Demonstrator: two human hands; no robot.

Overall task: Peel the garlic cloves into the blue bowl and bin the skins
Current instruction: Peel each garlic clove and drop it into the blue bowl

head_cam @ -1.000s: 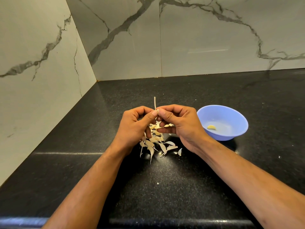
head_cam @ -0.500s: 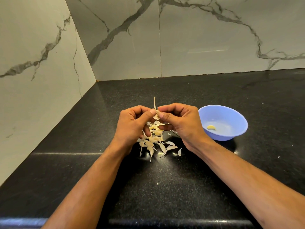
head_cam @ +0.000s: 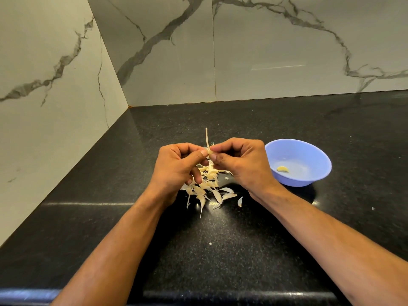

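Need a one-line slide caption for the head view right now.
Both hands, left hand and right hand, pinch a garlic clove above the pile; one peeled clove in the blue bowl.

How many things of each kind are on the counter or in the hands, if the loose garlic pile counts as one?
Blue bowl: 1
Peeled clove in the bowl: 1
Garlic pile of cloves and skins: 1
Clove with a long stalk, pinched by the left hand and the right hand: 1
Total: 4

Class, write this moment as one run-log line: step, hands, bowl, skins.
step: peeling clove | left hand and right hand: both pinch clove | blue bowl: one peeled clove | skins: on counter, unbinned
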